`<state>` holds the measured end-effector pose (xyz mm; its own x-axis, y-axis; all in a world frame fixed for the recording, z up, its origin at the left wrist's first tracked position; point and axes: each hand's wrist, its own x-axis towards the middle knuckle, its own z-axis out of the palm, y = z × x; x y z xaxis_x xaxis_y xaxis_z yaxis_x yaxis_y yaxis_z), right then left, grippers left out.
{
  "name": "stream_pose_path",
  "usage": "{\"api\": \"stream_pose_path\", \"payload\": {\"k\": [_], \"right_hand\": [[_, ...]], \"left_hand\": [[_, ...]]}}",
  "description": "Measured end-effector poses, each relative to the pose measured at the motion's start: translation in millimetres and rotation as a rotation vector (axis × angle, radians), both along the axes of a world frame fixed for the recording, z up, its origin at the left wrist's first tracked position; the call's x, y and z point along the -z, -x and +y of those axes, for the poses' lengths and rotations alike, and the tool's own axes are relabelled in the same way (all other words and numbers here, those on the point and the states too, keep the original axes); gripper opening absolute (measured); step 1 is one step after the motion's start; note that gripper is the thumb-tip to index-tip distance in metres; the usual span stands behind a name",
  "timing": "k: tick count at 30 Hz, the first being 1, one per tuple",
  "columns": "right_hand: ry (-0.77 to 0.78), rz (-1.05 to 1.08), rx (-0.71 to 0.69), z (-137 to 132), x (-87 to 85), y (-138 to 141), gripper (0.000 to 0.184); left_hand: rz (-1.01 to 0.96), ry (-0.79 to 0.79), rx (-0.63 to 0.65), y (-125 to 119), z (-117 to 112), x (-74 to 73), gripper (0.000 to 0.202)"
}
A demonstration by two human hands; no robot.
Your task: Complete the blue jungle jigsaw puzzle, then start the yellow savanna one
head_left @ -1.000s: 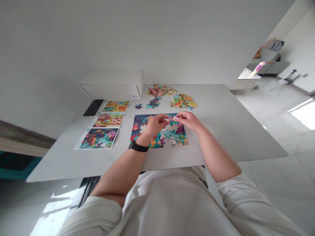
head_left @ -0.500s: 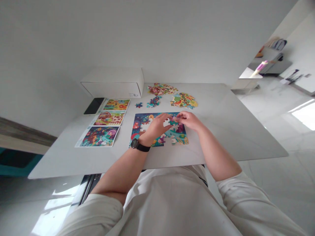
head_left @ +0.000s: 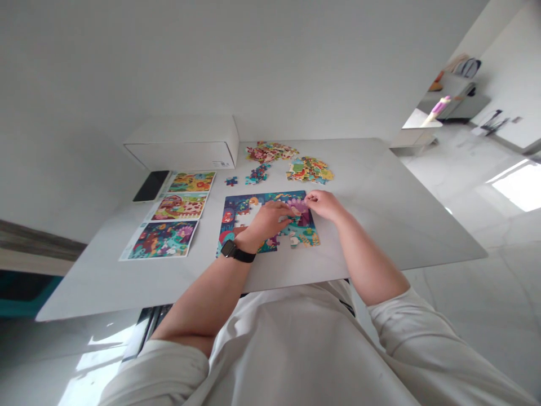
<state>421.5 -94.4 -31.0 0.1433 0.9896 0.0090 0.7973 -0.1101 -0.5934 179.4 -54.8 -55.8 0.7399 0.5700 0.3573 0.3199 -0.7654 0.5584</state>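
A partly built colourful jigsaw puzzle (head_left: 236, 206) lies on the white table (head_left: 380, 214) in front of me. My left hand (head_left: 266, 221), with a black watch (head_left: 236, 252) on its wrist, rests over the puzzle's middle with fingers curled. My right hand (head_left: 322, 204) is at the puzzle's upper right, fingers pinched. Between the two sets of fingertips sits a pink-purple puzzle piece (head_left: 298, 207), low against the puzzle surface. Both hands touch it. Gaps show in the puzzle near its lower edge.
Loose piles of puzzle pieces (head_left: 309, 169) lie behind the puzzle, with a small blue group (head_left: 256, 175) and a single piece (head_left: 231, 181). Three picture cards (head_left: 180, 206), a black phone (head_left: 151, 186) and a white box (head_left: 181, 144) lie to the left.
Both hands have come down from just above the puzzle to its surface, bringing the small piece with them. The camera view has shifted slightly.
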Motion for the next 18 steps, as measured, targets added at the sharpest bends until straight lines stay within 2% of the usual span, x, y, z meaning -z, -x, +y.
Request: {"api": "stream_pose_path", "payload": {"k": [14,18], "right_hand": [[0.021,-0.010,-0.058,-1.5,0.7,0.8,0.014],[0.024,0.002,-0.113,-1.2,3.0,1.4,0.012]], "left_hand": [[0.063,-0.038,-0.018,-2.1,0.4,3.6,0.024],[0.063,-0.038,-0.018,-2.3,1.6,5.1,0.024]]}}
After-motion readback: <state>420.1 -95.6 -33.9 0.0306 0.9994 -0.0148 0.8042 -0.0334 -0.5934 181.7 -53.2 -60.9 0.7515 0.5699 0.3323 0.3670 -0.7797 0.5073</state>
